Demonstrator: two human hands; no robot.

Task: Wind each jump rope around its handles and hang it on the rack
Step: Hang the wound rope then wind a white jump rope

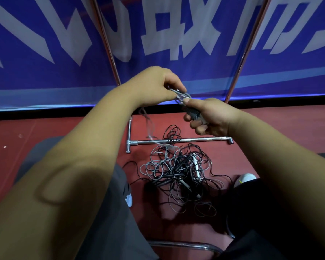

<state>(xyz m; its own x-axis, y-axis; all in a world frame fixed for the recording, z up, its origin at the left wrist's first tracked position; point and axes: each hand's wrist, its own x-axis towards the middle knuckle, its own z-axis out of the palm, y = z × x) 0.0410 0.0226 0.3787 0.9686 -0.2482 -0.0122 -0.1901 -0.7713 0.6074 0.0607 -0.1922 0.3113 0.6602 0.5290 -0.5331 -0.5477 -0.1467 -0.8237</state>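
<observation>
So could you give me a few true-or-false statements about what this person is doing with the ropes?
1. Both hands hold the same grey jump rope. True.
2. The right hand grips the handles. True.
3. The floor is bare of ropes. False: a tangled pile of ropes lies there.
4. The left hand rests on the knee. False: it is raised, pinching rope loops.
5. The rack's base bar lies beyond the pile. True.

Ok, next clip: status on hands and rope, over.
Right hand gripping handles. Left hand pinching grey rope loops at their top. Tangled pile on floor, over rack base bar. Nothing hung in view.
</observation>
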